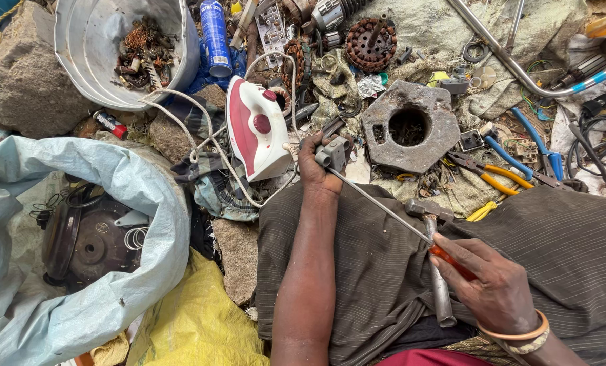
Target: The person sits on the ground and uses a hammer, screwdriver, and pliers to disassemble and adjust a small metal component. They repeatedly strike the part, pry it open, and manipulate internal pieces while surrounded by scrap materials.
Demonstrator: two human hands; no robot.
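Head view: the left hand (314, 169) clenches a small grey metal part (333, 153) near the knees, just right of the clothes iron (257, 127). The right hand (493, 288) grasps a long screwdriver (384, 207) by its red handle, tip at the part. The part appears rigid, compact, angular; grip its body firmly. A hammer (435, 261) rests on the lap.

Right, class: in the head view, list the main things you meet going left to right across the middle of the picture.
Pale sack → white and pink iron → left hand holding a small grey part → grey hexagonal block with a hole → orange-handled pliers.
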